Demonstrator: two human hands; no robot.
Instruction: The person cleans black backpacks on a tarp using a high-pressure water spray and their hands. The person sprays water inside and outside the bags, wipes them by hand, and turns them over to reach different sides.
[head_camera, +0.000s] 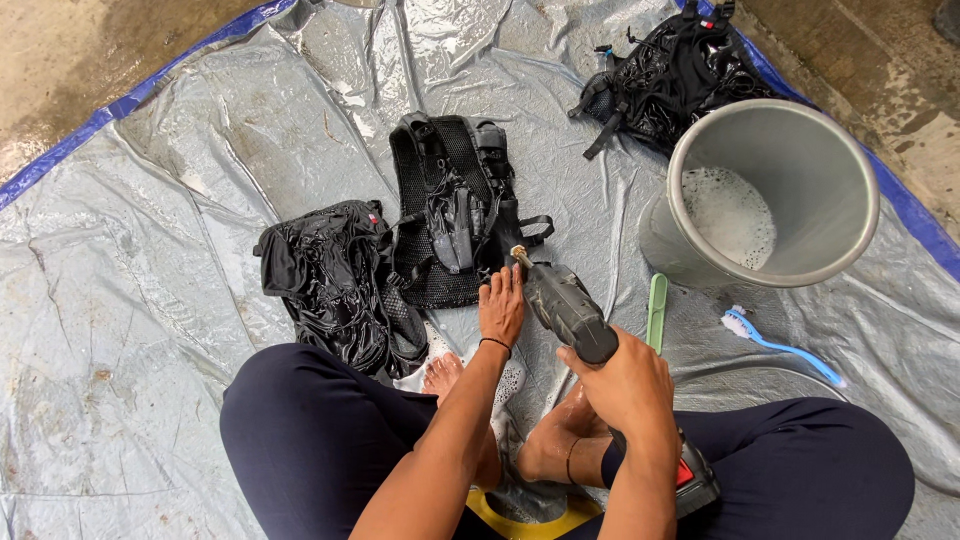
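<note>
- Wet grey tarp (150, 300) with a blue edge covers the concrete floor; the person sits cross-legged on it, bare feet at lower centre.
- Right hand (628, 385), lower centre right, is closed around the dark spray gun (565, 305); its brass nozzle (519, 254) points up and left at the vest (450, 205).
- Left hand (502, 305) lies flat, fingers spread, holding nothing; it presses the vest's lower edge just left of the nozzle.
- Vest lies at centre frame, just above both hands, mesh side up, touching the left fingertips.
- Step in hand looks like rinsing the vest at close range while pinning it down; the next move likely calls for sweeping the nozzle over the mesh with the left hand clear of the jet.
- Second black pack (330, 280) lies left of the vest, a third (670, 75) at upper right.
- Grey bucket (800, 170) with suds stands at right; a green brush (656, 310) and a blue brush (775, 345) lie below it.
</note>
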